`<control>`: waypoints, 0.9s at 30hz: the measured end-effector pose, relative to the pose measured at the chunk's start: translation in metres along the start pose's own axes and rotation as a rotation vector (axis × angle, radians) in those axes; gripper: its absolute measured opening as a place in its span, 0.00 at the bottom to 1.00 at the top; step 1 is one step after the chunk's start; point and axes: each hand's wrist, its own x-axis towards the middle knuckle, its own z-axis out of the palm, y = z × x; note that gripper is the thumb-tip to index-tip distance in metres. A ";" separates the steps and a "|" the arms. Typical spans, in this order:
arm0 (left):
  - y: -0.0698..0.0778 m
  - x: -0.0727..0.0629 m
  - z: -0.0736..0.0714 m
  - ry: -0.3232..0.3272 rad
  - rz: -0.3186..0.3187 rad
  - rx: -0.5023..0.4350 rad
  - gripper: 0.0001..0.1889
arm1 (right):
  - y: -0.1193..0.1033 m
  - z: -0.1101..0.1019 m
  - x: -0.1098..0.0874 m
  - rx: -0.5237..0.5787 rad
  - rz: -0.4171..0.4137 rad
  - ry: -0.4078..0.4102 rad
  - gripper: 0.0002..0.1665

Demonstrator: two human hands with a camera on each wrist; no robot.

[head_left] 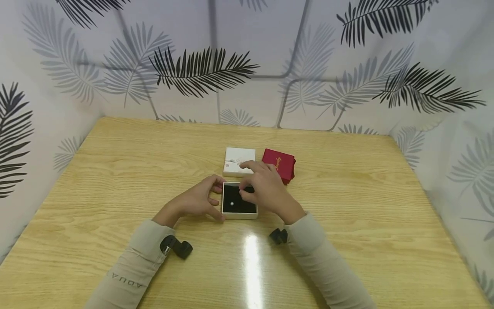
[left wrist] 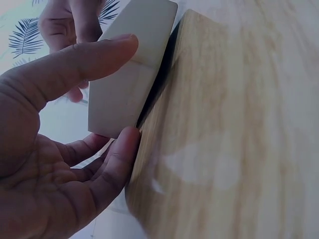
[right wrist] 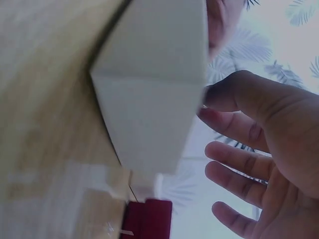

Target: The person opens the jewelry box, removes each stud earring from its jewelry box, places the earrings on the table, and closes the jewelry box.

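A small white box point(head_left: 240, 216) with a black pad point(head_left: 241, 208) inside stands on the table. One small round pearl-like bead point(head_left: 232, 204) sits on the pad's left part. My left hand point(head_left: 197, 198) holds the box from the left; in the left wrist view its thumb lies along the white wall point(left wrist: 119, 102) and fingertips touch the lower edge. Over the box's right half is my right hand point(head_left: 268, 189), thumb and index tips close together at the pad. Whatever may be between those tips is hidden. Its other fingers are spread in the right wrist view point(right wrist: 239, 164).
Just behind the box lies a white lid-like square point(head_left: 240, 153) with faint print. Red pouches or cards point(head_left: 279, 163) with gold lettering are stacked to its right. The wooden table point(head_left: 366, 206) reaches back to a leaf-patterned curtain point(head_left: 247, 103).
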 end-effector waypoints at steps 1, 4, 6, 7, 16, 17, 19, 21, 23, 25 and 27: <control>0.000 0.000 0.000 -0.002 0.002 -0.004 0.47 | 0.001 -0.002 0.000 -0.001 0.006 0.008 0.04; 0.000 -0.001 -0.001 -0.002 0.003 -0.008 0.47 | 0.006 -0.006 -0.001 -0.004 0.028 0.024 0.05; -0.001 -0.002 -0.002 -0.005 0.002 -0.005 0.47 | 0.010 -0.008 -0.002 0.008 0.042 0.032 0.05; -0.001 -0.003 -0.003 -0.005 0.002 -0.003 0.47 | 0.012 -0.008 -0.002 0.015 0.048 0.034 0.05; -0.003 -0.007 -0.012 -0.022 0.014 0.066 0.48 | 0.020 -0.011 -0.005 0.124 0.065 0.034 0.04; -0.002 -0.008 -0.013 -0.024 0.016 0.069 0.48 | 0.020 -0.012 -0.005 0.144 0.065 0.032 0.05; -0.001 -0.009 -0.014 -0.030 0.018 0.069 0.48 | 0.021 -0.012 -0.006 0.181 0.067 0.027 0.05; -0.001 -0.009 -0.014 -0.032 0.018 0.070 0.48 | 0.021 -0.012 -0.007 0.205 0.065 0.028 0.05; 0.000 -0.009 -0.014 -0.034 0.017 0.069 0.47 | 0.022 -0.011 -0.007 0.217 0.065 0.026 0.05; 0.000 -0.009 -0.015 -0.035 0.020 0.073 0.47 | 0.023 -0.010 -0.007 0.223 0.064 0.022 0.05; 0.000 -0.009 -0.015 -0.035 0.017 0.072 0.47 | 0.024 -0.009 -0.007 0.224 0.064 0.016 0.05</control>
